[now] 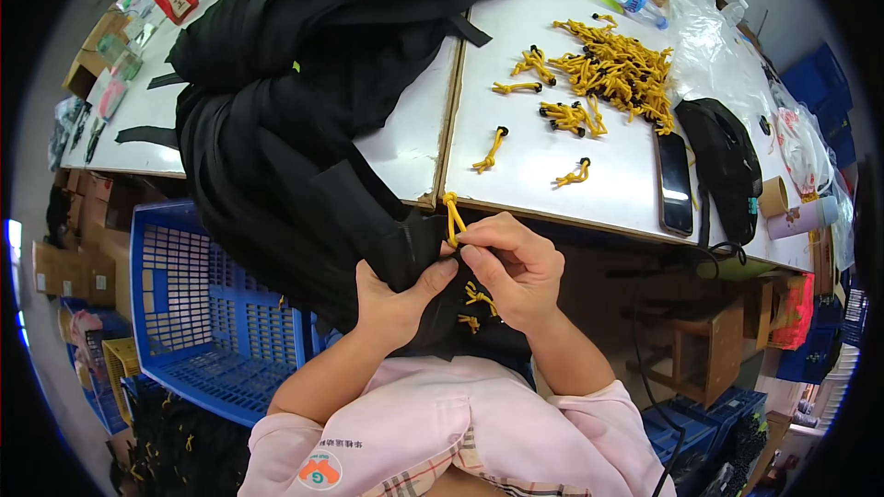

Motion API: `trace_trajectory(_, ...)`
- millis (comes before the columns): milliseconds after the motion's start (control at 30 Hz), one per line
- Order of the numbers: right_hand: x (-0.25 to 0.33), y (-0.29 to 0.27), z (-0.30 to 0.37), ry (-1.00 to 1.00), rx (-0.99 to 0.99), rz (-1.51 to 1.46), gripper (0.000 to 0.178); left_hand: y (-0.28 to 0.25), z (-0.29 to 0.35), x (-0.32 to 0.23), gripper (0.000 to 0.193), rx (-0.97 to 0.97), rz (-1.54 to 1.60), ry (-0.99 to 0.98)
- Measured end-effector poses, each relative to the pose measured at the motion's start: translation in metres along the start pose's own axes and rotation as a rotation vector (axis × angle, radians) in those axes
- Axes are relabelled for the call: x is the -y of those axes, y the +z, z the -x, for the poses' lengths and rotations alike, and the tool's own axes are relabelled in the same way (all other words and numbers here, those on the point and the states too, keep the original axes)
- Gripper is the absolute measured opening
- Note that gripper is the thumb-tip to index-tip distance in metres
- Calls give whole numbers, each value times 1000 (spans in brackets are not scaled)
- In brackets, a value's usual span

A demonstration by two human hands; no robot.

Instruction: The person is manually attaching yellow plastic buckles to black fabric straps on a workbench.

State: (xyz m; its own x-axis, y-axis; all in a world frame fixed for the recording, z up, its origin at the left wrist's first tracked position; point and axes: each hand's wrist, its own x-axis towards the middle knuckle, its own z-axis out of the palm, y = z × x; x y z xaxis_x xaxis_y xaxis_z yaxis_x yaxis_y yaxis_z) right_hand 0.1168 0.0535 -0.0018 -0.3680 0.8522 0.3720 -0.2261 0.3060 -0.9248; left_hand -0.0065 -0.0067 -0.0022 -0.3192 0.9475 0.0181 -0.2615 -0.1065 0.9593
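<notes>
My right hand [517,269] pinches a knotted yellow cord loop [453,218] between thumb and fingertips, just off the table's front edge. Close beside it, my left hand [398,302] is closed on the end of a wide black fabric strap [398,244], thumb on top. The cord meets the strap between my two thumbs; whether it passes through the fabric is hidden. A big bundle of black straps [276,120] lies over the table and hangs down at the left. Two more yellow cords [477,296] show below my hands against dark fabric.
Yellow cord loops with black ends form a pile [617,69] on the white table [405,152], several lying apart. To the right are a phone [674,184], a black pouch [727,166] and a plastic bottle [635,0]. A blue crate [216,340] stands at lower left.
</notes>
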Motion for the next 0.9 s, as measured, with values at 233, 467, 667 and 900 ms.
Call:
trace_trajectory(233, 7, -3, -7, -302, 87, 345, 20, 0, 3, -5, 8, -40, -9, 53)
trace_trajectory(467, 9, -8, -11, -280, 225, 405, 18, -9, 3, -4, 17, 21, -68, -118)
trace_trajectory(667, 3, 10, 17, 83, -14, 14, 14, -1, 3, -4, 18, -40, -8, 65)
trace_trajectory(900, 1, 9, 15, 290, 52, -372, 5, -7, 6, -14, 20, 46, 141, -127)
